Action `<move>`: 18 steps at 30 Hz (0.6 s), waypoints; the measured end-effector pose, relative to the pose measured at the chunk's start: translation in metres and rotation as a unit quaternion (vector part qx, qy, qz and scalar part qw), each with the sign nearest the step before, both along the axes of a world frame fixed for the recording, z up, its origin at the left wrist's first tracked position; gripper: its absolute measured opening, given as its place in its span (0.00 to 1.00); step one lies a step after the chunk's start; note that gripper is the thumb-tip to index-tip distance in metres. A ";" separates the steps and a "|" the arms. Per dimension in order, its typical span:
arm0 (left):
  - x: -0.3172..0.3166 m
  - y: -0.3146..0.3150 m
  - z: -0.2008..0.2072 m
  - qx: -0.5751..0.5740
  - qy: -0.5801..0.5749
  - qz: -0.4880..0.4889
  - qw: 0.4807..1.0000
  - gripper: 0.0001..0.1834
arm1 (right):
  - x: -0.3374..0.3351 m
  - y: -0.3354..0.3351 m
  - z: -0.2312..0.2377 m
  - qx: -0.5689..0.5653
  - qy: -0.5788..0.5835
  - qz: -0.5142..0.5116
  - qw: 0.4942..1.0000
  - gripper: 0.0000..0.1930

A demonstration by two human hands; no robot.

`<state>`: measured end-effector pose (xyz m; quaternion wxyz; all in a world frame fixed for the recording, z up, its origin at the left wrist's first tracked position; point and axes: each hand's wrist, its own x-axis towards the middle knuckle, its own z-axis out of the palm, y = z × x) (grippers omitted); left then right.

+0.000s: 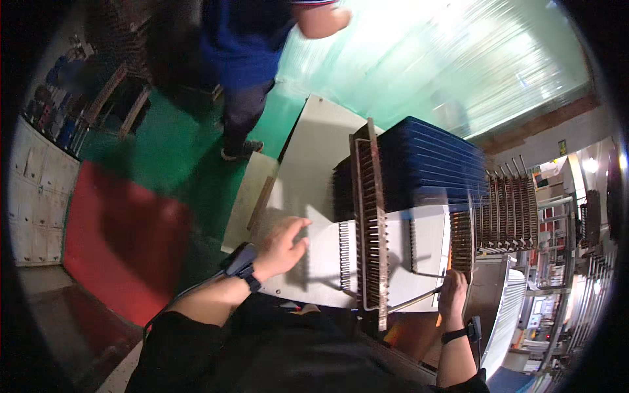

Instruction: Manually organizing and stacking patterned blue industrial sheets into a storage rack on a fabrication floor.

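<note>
My left hand [283, 249] is held over the pale tabletop [318, 141], fingers spread, with nothing in it. Right of it stands a rusty metal slotted rack [371, 223], with rows of teeth along its uprights. Dark blue flat panels [436, 157] fill the far part of the rack, set side by side. My right hand [452, 293] is closed around a thin metal bar [416, 300] at the near right of the rack. The fingers partly hide the grip. Both wrists carry black strapped devices.
A person in a blue shirt [246, 49] stands beyond the table. More slotted racks [508, 209] stand at the right. A red mat [124, 242] lies on the green floor at left, near pale lockers [39, 190]. Translucent sheeting [419, 59] hangs at the back.
</note>
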<state>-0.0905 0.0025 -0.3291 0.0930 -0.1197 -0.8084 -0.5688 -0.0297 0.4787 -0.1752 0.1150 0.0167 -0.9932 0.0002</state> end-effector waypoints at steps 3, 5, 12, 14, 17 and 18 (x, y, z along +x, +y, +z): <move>-0.001 0.007 -0.006 -0.008 -0.037 -0.040 0.998 0.23 | 0.010 -0.011 0.013 -0.001 -0.007 -0.094 0.996 0.13; 0.001 0.004 -0.012 -0.009 -0.054 -0.056 0.997 0.24 | 0.021 -0.016 0.020 0.003 -0.049 -0.132 0.990 0.16; 0.000 0.000 -0.018 -0.041 0.003 -0.108 0.993 0.26 | 0.042 -0.008 0.021 -0.125 -0.124 -0.221 0.959 0.25; -0.003 0.000 -0.015 -0.045 -0.007 -0.125 0.991 0.27 | 0.038 -0.010 0.019 -0.143 -0.130 -0.233 0.953 0.26; -0.016 0.007 -0.015 -0.032 -0.002 -0.081 0.996 0.31 | 0.031 -0.015 0.014 -0.214 -0.136 -0.250 0.935 0.27; -0.027 0.015 -0.012 -0.024 -0.005 -0.059 0.998 0.33 | 0.034 -0.008 0.011 -0.213 -0.134 -0.252 0.934 0.27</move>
